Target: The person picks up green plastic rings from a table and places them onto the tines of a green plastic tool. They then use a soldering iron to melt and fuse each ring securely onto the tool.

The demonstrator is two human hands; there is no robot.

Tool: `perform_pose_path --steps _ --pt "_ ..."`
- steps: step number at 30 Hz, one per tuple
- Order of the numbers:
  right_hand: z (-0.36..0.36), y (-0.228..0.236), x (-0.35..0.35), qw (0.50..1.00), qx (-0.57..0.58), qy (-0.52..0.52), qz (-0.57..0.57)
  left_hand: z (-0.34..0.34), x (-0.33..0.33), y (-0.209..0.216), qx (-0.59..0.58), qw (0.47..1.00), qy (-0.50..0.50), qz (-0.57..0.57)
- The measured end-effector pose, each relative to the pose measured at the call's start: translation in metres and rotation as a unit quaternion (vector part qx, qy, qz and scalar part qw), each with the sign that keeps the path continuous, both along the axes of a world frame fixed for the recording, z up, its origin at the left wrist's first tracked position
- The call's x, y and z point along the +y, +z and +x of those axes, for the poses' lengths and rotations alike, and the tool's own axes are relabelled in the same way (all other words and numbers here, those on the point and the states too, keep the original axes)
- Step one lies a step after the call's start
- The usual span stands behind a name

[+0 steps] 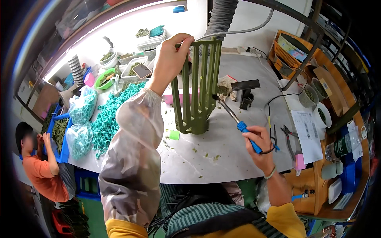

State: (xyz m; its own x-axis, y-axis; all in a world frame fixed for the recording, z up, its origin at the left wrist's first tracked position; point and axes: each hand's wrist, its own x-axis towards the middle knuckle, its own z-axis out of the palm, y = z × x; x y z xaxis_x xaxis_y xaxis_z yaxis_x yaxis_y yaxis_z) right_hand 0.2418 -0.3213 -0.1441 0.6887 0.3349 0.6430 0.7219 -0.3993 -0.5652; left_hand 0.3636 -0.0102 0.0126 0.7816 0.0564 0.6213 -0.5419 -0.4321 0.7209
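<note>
My left hand [173,59] is closed on the top rim of a tall dark-green slatted plastic frame [197,85], which stands upright on the grey-white table [222,158]. In my right hand [260,146] is a soldering iron [243,126], gripped by its blue handle. Its dark tip meets or nearly meets the right side of the frame near the lower slats; I cannot tell whether they touch. A black metal stand [246,93] is just right of the frame. Beside the frame's foot lies a small bright-green square [174,135].
Teal plastic rings [113,113] are heaped at left beside filled clear bags [83,103]. A phone [142,70] rests on containers behind. Pliers [289,139], a printed sheet [307,135] and a bottle [343,144] are at right. A person in orange [45,174] sits at far left.
</note>
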Motion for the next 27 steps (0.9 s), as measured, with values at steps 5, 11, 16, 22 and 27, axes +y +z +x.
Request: perform_pose_path --steps 5,11,16,22,27 --pt "-0.028 -0.008 -0.001 0.999 -0.017 0.000 0.027 0.001 0.004 0.000 -0.001 1.000 0.013 0.017" --pt "-0.021 -0.002 0.017 1.000 -0.012 0.026 -0.012 -0.001 0.001 0.000 0.018 1.000 0.003 0.000" --pt "-0.021 0.003 0.025 0.999 -0.031 0.005 0.016 -0.004 -0.004 -0.001 0.001 1.000 0.006 0.007" --pt "-0.039 -0.011 0.032 0.999 0.031 0.017 -0.004 -0.013 0.001 0.004 0.016 0.999 0.026 0.018" --pt "-0.032 -0.005 0.029 0.999 0.011 0.000 0.038 -0.010 0.002 -0.001 0.009 1.000 0.012 -0.001"
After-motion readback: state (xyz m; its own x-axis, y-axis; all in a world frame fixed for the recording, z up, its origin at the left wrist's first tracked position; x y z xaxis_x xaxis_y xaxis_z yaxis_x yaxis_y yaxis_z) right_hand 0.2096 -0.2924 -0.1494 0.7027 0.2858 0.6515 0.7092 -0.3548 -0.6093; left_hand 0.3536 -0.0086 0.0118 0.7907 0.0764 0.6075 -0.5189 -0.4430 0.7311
